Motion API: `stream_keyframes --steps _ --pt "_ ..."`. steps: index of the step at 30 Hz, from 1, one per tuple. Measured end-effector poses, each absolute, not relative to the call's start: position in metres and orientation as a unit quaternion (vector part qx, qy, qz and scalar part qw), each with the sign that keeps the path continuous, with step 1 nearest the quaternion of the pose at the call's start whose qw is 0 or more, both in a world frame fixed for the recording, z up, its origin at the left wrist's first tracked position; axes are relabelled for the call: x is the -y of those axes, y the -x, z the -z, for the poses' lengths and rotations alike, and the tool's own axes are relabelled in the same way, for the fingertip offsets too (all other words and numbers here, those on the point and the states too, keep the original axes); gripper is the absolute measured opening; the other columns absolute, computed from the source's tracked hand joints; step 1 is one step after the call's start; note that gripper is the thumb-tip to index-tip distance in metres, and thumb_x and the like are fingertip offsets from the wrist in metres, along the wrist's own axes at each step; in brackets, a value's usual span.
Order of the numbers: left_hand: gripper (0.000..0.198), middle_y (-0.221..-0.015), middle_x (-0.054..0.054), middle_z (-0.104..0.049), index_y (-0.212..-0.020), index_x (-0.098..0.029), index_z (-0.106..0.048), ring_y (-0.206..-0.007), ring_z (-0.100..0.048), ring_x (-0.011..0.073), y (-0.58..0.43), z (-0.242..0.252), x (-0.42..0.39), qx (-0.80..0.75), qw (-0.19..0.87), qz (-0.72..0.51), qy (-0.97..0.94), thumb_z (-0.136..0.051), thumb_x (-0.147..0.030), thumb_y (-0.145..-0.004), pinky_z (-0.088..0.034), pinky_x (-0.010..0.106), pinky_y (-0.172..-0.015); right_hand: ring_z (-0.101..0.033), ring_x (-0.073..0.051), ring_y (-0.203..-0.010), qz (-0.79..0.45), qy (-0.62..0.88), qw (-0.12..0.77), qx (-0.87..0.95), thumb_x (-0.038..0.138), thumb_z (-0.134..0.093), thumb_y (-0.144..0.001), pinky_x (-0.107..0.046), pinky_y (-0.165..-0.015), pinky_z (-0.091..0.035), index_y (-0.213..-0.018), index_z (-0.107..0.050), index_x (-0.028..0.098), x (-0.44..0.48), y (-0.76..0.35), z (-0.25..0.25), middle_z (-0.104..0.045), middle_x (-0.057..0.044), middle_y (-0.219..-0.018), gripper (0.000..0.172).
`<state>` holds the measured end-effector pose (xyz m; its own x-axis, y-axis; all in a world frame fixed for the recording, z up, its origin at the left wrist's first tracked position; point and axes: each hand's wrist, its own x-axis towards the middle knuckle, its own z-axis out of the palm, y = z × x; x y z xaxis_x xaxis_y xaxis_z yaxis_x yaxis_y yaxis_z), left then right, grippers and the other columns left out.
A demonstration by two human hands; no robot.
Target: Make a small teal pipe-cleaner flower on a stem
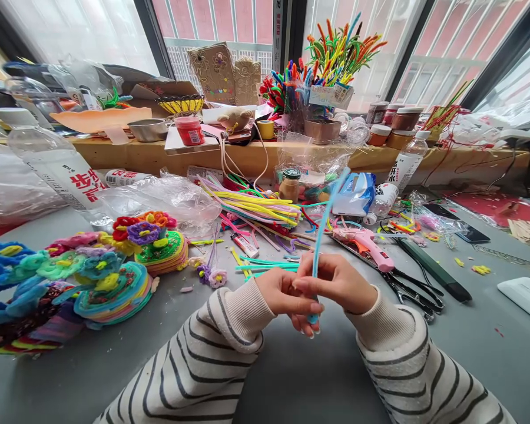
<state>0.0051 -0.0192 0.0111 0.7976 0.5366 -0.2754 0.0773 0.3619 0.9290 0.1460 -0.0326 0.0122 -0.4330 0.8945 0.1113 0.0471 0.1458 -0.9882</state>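
A light blue pipe cleaner [321,235] stands nearly upright between my two hands, its top leaning a little to the right. My left hand [287,294] is closed around its lower end, which pokes out below the fingers. Higher up, my right hand [335,280] pinches the same stem between thumb and fingers. Both hands touch each other above the grey table. Just behind them lie several turquoise pipe cleaners [265,265]. A pink glue gun [365,242] and black-handled scissors [417,291] rest to the right of my right hand.
Pipe-cleaner flowers [143,232] on coiled, colourful bases crowd the left side. A bundle of pipe cleaners [256,203] lies farther back. Water bottles [55,156] stand at left and right. A dark green utility knife [437,271] and a white object [525,297] lie at right.
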Motion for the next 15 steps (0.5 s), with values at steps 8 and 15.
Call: stream_keyframes --steps 8,15 --pt "0.025 -0.057 0.002 -0.063 -0.065 -0.012 -0.061 -0.051 -0.058 0.0095 -0.002 -0.017 0.005 -0.379 0.738 -0.357 -0.430 -0.070 -0.025 -0.046 -0.045 0.019 -0.052 -0.046 -0.008 -0.043 -0.444 0.425 0.580 0.535 0.032 -0.057 -0.067 -0.020 -0.038 -0.036 -0.067 -0.055 0.016 0.023 -0.152 -0.005 -0.050 0.003 -0.049 0.016" --pt "0.023 -0.053 0.002 -0.063 -0.060 -0.011 -0.061 -0.048 -0.057 0.0097 -0.003 -0.018 0.006 -0.409 0.697 -0.415 -0.417 -0.069 -0.029 -0.048 -0.045 0.020 -0.051 -0.052 -0.009 -0.048 -0.426 0.429 0.595 0.530 0.027 -0.058 -0.066 -0.020 -0.042 -0.041 -0.070 -0.059 0.016 0.022 -0.151 -0.005 -0.056 0.001 -0.054 0.011"
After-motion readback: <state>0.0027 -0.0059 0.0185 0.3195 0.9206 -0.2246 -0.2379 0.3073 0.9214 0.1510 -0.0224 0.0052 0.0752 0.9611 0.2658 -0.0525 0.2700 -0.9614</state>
